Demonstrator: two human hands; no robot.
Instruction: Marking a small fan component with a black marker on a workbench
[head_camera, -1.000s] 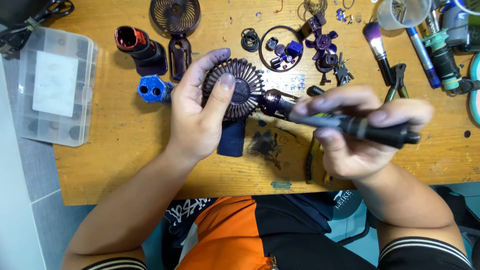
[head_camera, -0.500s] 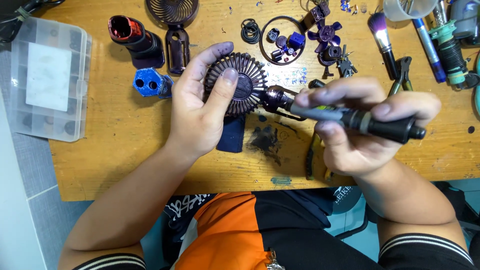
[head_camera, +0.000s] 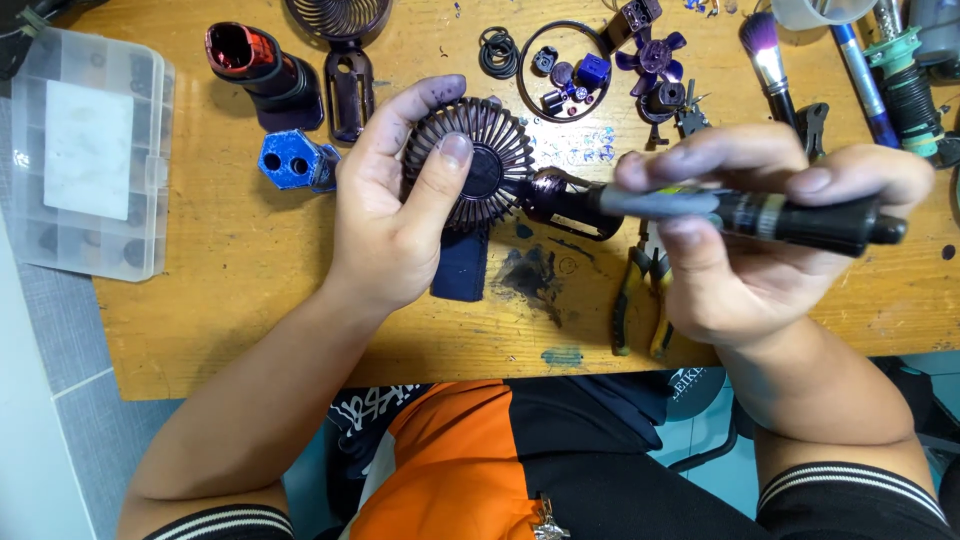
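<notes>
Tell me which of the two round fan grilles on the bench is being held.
The nearer grille, gripped by the left hand. The other grille lies untouched at the bench's far edge, partly out of view.

Head camera, steeply down, close over workbench (head_camera: 250, 290).

Bare wood (head_camera: 250, 270) left of the left hand (head_camera: 390, 215) lies free; pliers (head_camera: 640, 290) seemingly crowd the right hand (head_camera: 740, 240).

Glossy plastic fan grille (head_camera: 470, 160) on stained, scuffed wooden table (head_camera: 250, 290).
</notes>
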